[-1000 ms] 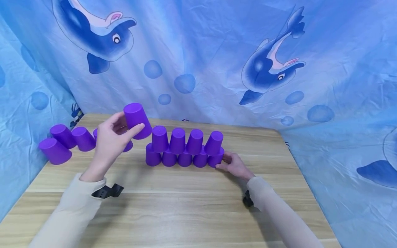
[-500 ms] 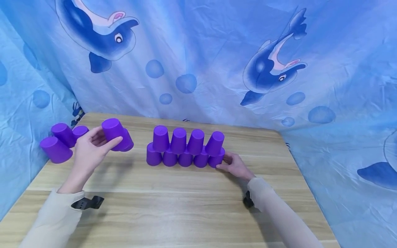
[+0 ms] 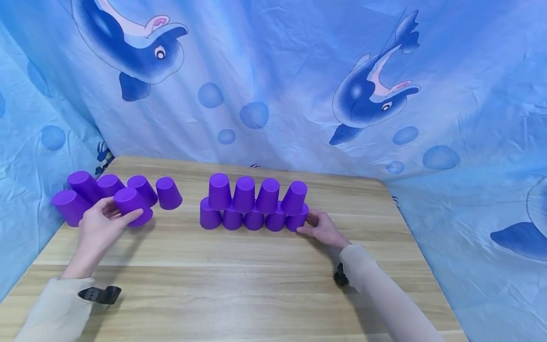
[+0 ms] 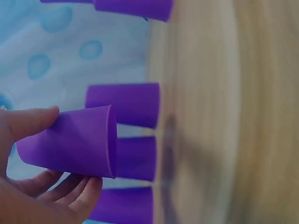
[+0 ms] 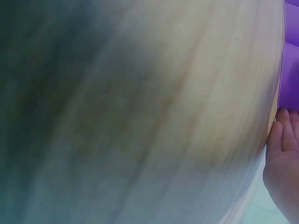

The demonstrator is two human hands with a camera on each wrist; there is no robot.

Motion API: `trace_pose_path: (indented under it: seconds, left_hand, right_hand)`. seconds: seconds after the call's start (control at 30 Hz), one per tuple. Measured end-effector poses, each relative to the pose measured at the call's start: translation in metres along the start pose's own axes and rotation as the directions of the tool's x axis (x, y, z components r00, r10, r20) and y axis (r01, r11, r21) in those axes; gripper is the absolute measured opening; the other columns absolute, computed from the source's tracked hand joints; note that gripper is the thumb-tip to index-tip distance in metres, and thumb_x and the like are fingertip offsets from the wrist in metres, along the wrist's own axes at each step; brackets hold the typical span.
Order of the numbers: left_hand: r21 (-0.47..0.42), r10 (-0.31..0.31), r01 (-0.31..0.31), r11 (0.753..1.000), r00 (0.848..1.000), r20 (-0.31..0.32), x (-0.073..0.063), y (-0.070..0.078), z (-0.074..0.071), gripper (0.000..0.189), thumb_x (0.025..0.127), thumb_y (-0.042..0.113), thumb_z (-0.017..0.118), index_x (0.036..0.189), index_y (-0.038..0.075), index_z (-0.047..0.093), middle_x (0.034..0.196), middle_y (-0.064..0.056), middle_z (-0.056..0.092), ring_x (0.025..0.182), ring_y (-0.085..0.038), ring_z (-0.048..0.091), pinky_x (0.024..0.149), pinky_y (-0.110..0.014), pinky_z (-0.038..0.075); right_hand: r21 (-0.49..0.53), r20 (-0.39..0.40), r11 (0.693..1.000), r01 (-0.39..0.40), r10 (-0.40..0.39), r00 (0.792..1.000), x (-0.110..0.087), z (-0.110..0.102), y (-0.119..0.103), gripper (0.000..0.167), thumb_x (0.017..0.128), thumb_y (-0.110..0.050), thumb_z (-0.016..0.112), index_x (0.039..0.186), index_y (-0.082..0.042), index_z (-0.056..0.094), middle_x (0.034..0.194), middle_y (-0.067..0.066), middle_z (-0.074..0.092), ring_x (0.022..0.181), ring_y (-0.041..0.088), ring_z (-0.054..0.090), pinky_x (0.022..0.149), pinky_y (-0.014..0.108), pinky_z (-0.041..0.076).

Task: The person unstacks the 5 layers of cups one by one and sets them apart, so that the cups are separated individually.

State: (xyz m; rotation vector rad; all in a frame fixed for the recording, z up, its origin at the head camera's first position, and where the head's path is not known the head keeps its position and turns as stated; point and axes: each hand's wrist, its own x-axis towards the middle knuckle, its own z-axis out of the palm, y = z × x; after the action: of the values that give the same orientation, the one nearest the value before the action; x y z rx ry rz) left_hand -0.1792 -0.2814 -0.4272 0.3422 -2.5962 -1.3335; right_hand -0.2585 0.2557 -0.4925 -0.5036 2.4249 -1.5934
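My left hand (image 3: 99, 227) grips an upside-down purple plastic cup (image 4: 70, 140), thumb on one side and fingers on the other. The left wrist view shows its rim held apart from the table. Behind it several loose purple cups (image 3: 168, 194) stand rim down at the table's left. In the middle, purple cups form two tiers: an upper row (image 3: 244, 194) bridges a lower row (image 3: 232, 219). My right hand (image 3: 326, 230) rests against the lower row's right end cup (image 5: 289, 77), with fairly straight fingers touching its side.
All the cups stand on a pale wood-grain table (image 3: 248, 285). Blue cloth (image 3: 273, 71) printed with dolphins hangs behind and beside it. In the upper row, the rightmost cup (image 3: 295, 197) stands a little apart from its neighbour.
My left hand has carried its cup left and down, from beside the tiers to in front of the loose cups. My right hand and the tiers stay in place.
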Motion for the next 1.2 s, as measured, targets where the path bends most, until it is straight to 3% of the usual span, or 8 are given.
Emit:
trace_pose_path:
  seconds: [0.07, 0.2, 0.47, 0.67, 0.87, 1.0, 1.13, 1.2]
  left_hand:
    - [0.024, -0.019, 0.019, 1.000, 1.000, -0.003, 0.002, -0.008, 0.000, 0.084, 0.081, 0.045, 0.074, 0.140, -0.005, 0.040, 0.126, -0.030, 0.053, 0.112, -0.043, 0.052, 0.086, -0.028, 0.048]
    - [0.066, -0.031, 0.032, 0.997, 0.999, -0.008, 0.006, -0.020, -0.002, 0.085, 0.082, 0.045, 0.073, 0.138, -0.008, 0.039, 0.123, -0.033, 0.053, 0.110, -0.045, 0.053, 0.089, -0.051, 0.044]
    - [0.100, -0.031, 0.031, 0.994, 0.999, -0.008, 0.010, -0.035, -0.005, 0.082, 0.085, 0.041, 0.071, 0.135, -0.014, 0.038, 0.120, -0.037, 0.052, 0.107, -0.050, 0.053, 0.080, -0.050, 0.046]
    - [0.109, -0.071, 0.074, 0.991, 0.997, -0.031, 0.012, -0.041, -0.007, 0.081, 0.085, 0.041, 0.071, 0.135, -0.015, 0.039, 0.119, -0.038, 0.052, 0.105, -0.050, 0.054, 0.068, -0.032, 0.044]
    - [0.110, -0.086, 0.091, 0.990, 0.995, -0.045, 0.016, -0.043, -0.009, 0.083, 0.085, 0.041, 0.071, 0.136, -0.015, 0.036, 0.123, -0.039, 0.049, 0.109, -0.052, 0.050, 0.086, -0.060, 0.038]
    - [0.107, -0.091, 0.095, 0.990, 0.995, -0.050, 0.017, -0.045, -0.010, 0.083, 0.086, 0.040, 0.071, 0.137, -0.015, 0.036, 0.123, -0.040, 0.048, 0.110, -0.053, 0.049, 0.088, -0.062, 0.037]
    - [0.118, -0.074, 0.083, 0.990, 0.994, -0.077, 0.018, -0.047, -0.011, 0.078, 0.085, 0.038, 0.072, 0.133, -0.015, 0.041, 0.119, -0.038, 0.052, 0.105, -0.050, 0.053, 0.073, -0.040, 0.046]
    - [0.123, -0.065, 0.076, 0.989, 0.994, -0.089, 0.019, -0.047, -0.013, 0.076, 0.084, 0.037, 0.073, 0.131, -0.015, 0.043, 0.117, -0.038, 0.053, 0.103, -0.049, 0.054, 0.073, -0.039, 0.045]
  right_hand:
    - [0.009, 0.013, 1.000, 0.008, -0.008, 1.000, -0.001, -0.001, -0.004, 0.053, 0.081, -0.003, 0.076, 0.129, 0.005, 0.054, 0.124, 0.018, 0.059, 0.118, 0.034, 0.053, 0.105, 0.046, 0.035]
    - [0.024, 0.036, 1.000, -0.001, 0.000, 0.999, -0.005, -0.001, -0.020, 0.052, 0.082, 0.001, 0.074, 0.128, 0.007, 0.053, 0.125, 0.021, 0.058, 0.119, 0.036, 0.051, 0.106, 0.047, 0.034]
    - [0.023, 0.038, 1.000, 0.005, -0.006, 0.999, -0.010, 0.000, -0.032, 0.051, 0.082, 0.001, 0.073, 0.128, 0.007, 0.053, 0.125, 0.020, 0.058, 0.119, 0.037, 0.051, 0.105, 0.050, 0.034]
    - [0.022, 0.041, 1.000, 0.001, -0.002, 0.999, -0.010, -0.001, -0.032, 0.051, 0.082, 0.000, 0.073, 0.129, 0.006, 0.053, 0.125, 0.020, 0.059, 0.119, 0.037, 0.051, 0.105, 0.050, 0.034]
    - [0.014, 0.033, 1.000, -0.008, 0.008, 0.999, -0.009, -0.002, -0.032, 0.050, 0.083, 0.000, 0.073, 0.129, 0.006, 0.053, 0.125, 0.020, 0.058, 0.120, 0.038, 0.050, 0.105, 0.051, 0.033]
    - [0.018, 0.037, 1.000, -0.018, 0.017, 0.999, -0.008, -0.002, -0.026, 0.050, 0.083, -0.002, 0.074, 0.129, 0.003, 0.054, 0.125, 0.018, 0.059, 0.120, 0.035, 0.051, 0.106, 0.048, 0.034]
    - [0.013, 0.022, 1.000, -0.021, 0.021, 1.000, -0.003, -0.002, -0.008, 0.052, 0.082, -0.007, 0.076, 0.129, -0.001, 0.056, 0.125, 0.012, 0.060, 0.119, 0.027, 0.053, 0.106, 0.040, 0.036]
    - [0.009, 0.012, 1.000, -0.020, 0.020, 1.000, -0.001, -0.001, -0.001, 0.053, 0.081, -0.007, 0.077, 0.129, -0.003, 0.056, 0.125, 0.011, 0.060, 0.118, 0.026, 0.053, 0.105, 0.039, 0.036]
